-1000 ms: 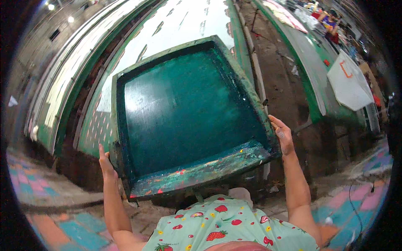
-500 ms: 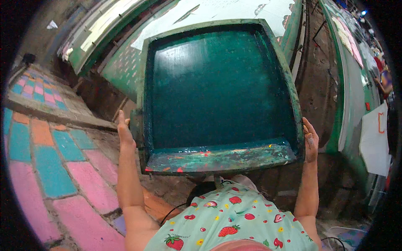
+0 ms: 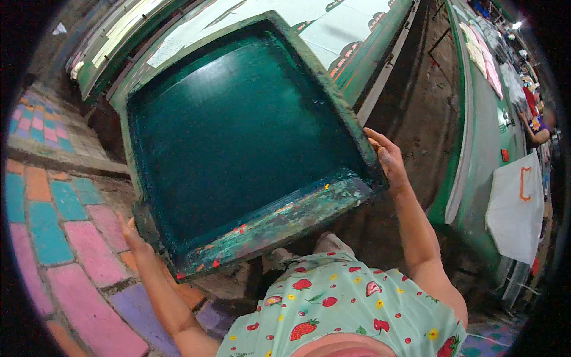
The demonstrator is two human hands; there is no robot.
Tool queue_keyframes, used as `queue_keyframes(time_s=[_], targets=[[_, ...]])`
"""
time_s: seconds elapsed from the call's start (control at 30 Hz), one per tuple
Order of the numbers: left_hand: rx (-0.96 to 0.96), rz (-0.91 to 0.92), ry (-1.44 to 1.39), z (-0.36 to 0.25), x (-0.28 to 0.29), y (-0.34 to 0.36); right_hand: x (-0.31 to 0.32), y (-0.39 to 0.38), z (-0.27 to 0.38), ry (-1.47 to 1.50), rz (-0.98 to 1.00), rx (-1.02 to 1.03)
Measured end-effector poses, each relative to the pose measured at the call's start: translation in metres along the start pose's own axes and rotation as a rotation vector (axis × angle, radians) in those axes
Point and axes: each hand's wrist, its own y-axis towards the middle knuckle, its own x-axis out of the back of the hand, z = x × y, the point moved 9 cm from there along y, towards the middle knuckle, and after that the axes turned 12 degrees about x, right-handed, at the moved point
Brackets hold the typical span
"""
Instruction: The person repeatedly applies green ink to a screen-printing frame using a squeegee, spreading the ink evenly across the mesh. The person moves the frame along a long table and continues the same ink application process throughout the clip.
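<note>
A large screen-printing frame [image 3: 238,131] with a shiny dark green mesh fills the middle of the view. Its near bar carries smears of red, orange, green and yellow paint. I carry it in front of my body, tilted so the right side sits higher in the picture. My left hand [image 3: 137,239] grips the frame's lower left edge. At the right edge my right hand [image 3: 386,156] is wrapped round the bar, with some fingers hidden behind it.
Beyond the frame a long table bears white printed cloth [image 3: 333,33]. Another long green table [image 3: 476,154] runs along the right, with a white sheet [image 3: 516,205] at its near end. A person [image 3: 540,128] stands far right. Painted paving [image 3: 89,250] lies to the left.
The frame has swung left and tilted, its left side dropping and its right side rising in the picture. Both hands have moved with it and keep their hold.
</note>
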Motion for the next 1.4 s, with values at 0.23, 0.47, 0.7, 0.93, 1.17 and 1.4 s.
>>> queue_keyframes(time_s=[0.23,0.47,0.7,0.93,1.17,1.4], targets=[[-0.096,-0.233,-0.041,0.033,0.084,-0.062,-0.021,0.044,-0.010,-0.067,0.188,-0.031],[-0.253,-0.320,-0.173,0.056,0.088,-0.116,-0.062,0.101,-0.001,-0.076,0.429,-0.070],[-0.081,-0.353,-0.360,0.085,0.067,-0.144,-0.082,0.172,-0.003,-0.133,0.494,-0.183],[-0.236,-0.739,-0.240,0.117,0.018,-0.171,-0.026,0.227,-0.052,-0.133,0.440,-0.206],[-0.269,-0.624,-0.270,0.148,-0.045,-0.164,0.037,0.269,-0.069,-0.113,0.365,-0.193],[-0.337,-0.708,-0.209,0.128,-0.094,-0.191,0.050,0.286,-0.065,0.006,0.430,-0.158]])
